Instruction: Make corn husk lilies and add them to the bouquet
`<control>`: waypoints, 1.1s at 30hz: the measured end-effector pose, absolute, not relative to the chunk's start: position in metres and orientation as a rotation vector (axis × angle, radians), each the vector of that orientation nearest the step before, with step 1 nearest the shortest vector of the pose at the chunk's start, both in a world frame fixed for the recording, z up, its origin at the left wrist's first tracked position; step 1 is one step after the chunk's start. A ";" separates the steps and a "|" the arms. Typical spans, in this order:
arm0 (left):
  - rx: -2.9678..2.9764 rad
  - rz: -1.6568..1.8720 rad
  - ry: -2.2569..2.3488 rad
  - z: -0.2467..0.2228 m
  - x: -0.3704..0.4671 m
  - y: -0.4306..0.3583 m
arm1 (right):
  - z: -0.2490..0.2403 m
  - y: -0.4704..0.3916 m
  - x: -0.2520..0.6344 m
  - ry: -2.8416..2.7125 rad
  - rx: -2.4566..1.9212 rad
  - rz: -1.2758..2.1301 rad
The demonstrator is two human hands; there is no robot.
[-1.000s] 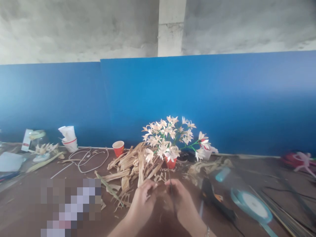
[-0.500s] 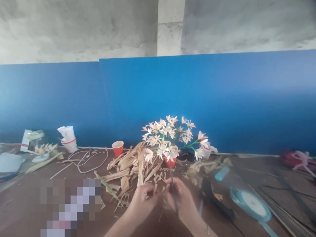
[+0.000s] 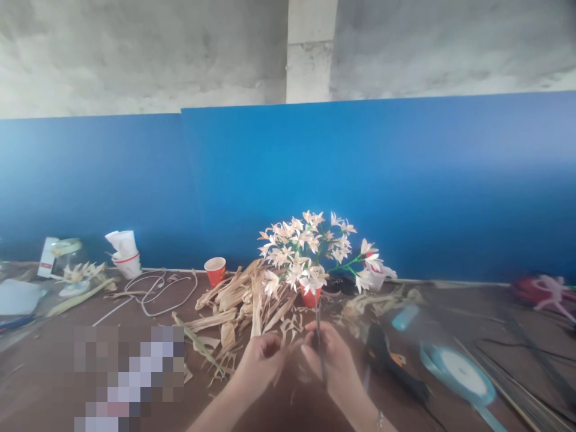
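My left hand (image 3: 262, 362) is closed in a pinch, with a thin, blurred strip of corn husk (image 3: 279, 373) at its fingertips. Facing it, my right hand (image 3: 335, 363) has its fingers closed around a long, thin dark tool (image 3: 319, 336), which stands nearly upright; its exact kind is unclear. Just beyond both hands, dried corn husks (image 3: 234, 300) lie heaped, with cut scraps (image 3: 292, 325) nearer me. Behind them a red paper cup (image 3: 310, 297) holds a bunch of cream husk flowers (image 3: 297, 255) on green stems.
To the right lie a black glue gun (image 3: 391, 363) and a roll of light-blue ribbon (image 3: 465, 375). Another red paper cup (image 3: 215, 274) and a looped white cable (image 3: 155, 294) are at the left. A blue partition (image 3: 360, 168) closes off the table's back.
The dark tool has tilted slightly more upright and its top has shifted a little right with my right hand. My left hand has barely moved.
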State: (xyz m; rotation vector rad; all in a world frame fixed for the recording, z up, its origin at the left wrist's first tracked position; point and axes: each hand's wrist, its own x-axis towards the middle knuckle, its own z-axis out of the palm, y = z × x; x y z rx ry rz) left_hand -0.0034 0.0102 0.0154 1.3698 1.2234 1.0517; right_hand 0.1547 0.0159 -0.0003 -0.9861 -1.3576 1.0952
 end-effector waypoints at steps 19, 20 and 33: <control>1.109 1.175 1.131 0.019 -0.010 0.011 | 0.022 0.007 0.153 -1.956 -1.215 0.992; 1.096 1.169 1.115 0.019 -0.010 0.011 | 0.023 0.007 0.153 -1.962 -1.208 1.000; 1.088 1.220 1.207 0.016 -0.011 0.014 | 0.021 0.008 0.154 -1.990 -1.214 0.939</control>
